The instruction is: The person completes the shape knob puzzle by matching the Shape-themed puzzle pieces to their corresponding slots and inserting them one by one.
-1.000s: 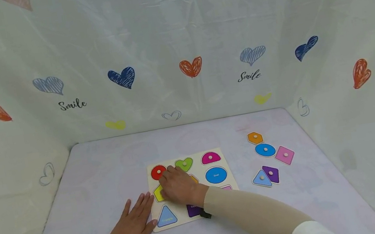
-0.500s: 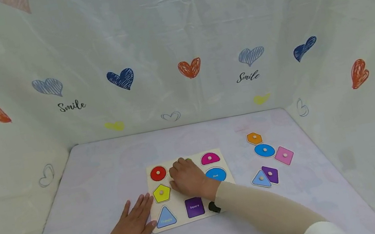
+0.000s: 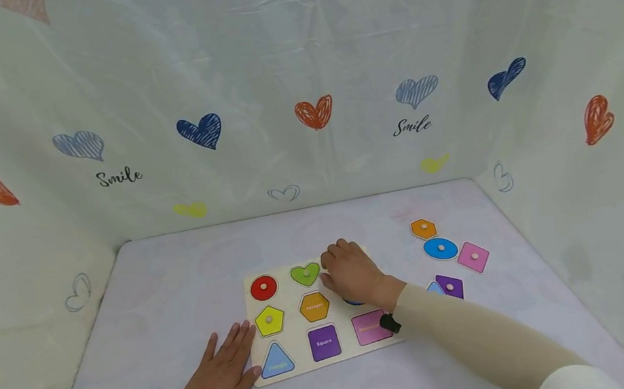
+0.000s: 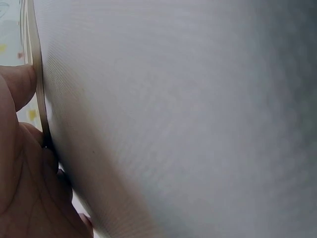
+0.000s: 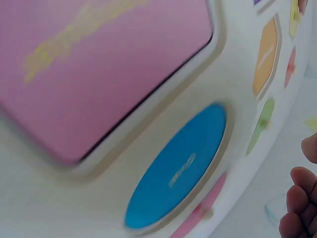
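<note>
A cream shape puzzle board (image 3: 301, 348) lies on the table. Knobbed pieces sit in it: a red circle (image 3: 264, 288), a green heart (image 3: 305, 275), a yellow pentagon (image 3: 270, 320) and a magenta semicircle (image 5: 198, 210). Printed recesses without knobs include the hexagon (image 3: 314, 307), square (image 3: 324, 342), triangle (image 3: 276, 359), rectangle (image 3: 365, 329) and oval (image 5: 178, 168). My left hand (image 3: 219, 382) lies flat with fingers against the board's left edge. Over the top right corner, my right hand (image 3: 355, 277) hovers, hiding the semicircle from the head view; its fingers (image 5: 297, 198) are loosely bent and hold nothing visible.
Loose knobbed pieces lie right of the board: an orange hexagon (image 3: 423, 228), a blue oval (image 3: 441, 248), a pink four-sided piece (image 3: 474, 257), a purple square (image 3: 450, 287) and a light blue triangle (image 3: 435, 288), partly hidden by the right arm. A heart-patterned curtain (image 3: 247, 178) surrounds the table.
My right hand has moved rightward along the board's top row, from the pentagon and circle past the heart to the semicircle. The left hand stays put.
</note>
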Motion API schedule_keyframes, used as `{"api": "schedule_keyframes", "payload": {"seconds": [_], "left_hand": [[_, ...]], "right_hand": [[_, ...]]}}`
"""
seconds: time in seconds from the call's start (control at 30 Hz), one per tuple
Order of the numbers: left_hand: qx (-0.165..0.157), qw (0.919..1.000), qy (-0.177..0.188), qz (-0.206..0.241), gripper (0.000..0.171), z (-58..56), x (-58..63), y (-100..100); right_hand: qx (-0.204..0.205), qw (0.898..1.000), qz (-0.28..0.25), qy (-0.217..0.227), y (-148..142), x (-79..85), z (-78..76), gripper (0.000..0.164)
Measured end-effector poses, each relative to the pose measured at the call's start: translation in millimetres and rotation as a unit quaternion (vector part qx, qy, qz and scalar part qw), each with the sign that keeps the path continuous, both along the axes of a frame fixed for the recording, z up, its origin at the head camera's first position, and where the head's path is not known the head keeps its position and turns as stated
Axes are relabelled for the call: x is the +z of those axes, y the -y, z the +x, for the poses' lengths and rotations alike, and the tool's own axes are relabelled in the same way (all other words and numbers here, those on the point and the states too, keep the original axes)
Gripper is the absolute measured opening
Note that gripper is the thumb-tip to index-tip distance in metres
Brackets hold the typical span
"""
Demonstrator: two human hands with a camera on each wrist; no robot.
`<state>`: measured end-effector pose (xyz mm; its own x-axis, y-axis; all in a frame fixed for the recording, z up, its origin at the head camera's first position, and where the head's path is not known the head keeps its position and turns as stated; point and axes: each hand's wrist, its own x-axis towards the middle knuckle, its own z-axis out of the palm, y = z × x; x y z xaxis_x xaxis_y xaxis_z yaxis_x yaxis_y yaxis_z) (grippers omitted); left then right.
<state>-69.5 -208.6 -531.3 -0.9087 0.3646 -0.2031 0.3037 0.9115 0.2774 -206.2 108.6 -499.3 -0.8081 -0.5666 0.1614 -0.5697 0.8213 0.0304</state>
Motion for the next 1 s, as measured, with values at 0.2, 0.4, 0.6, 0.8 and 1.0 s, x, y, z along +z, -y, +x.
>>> {"api": "schedule_keyframes", "payload": {"seconds": [0.2, 0.4, 0.6, 0.8, 1.0], "left_hand": [[0.0, 1.0, -0.003, -0.005, 0.08, -0.3, -1.3, 1], [0.001, 0.9999, -0.002, -0.011, 0.08, -2.2, -3.2, 0], [0.004, 1.0, 0.0, -0.005, 0.08, -3.2, -3.0, 0], [0.008, 0.9999, 0.001, -0.01, 0.08, -3.2, -4.9, 0], [0.011, 0.9999, 0.004, -0.01, 0.08, -2.4, -4.4, -1]], "right_hand": [[-0.029, 0.999, -0.012, -0.002, -36, 2.8, -12.9, 0.027], [-0.078, 0.997, -0.017, -0.007, -75, 4.3, -26.6, 0.032], [-0.114, 0.992, -0.031, -0.035, -122, 4.2, -44.9, 0.028], [-0.15, 0.988, -0.017, -0.026, -168, -0.8, -60.3, 0.03], [-0.162, 0.987, 0.008, -0.008, -197, -9.2, -68.1, 0.029]]}}
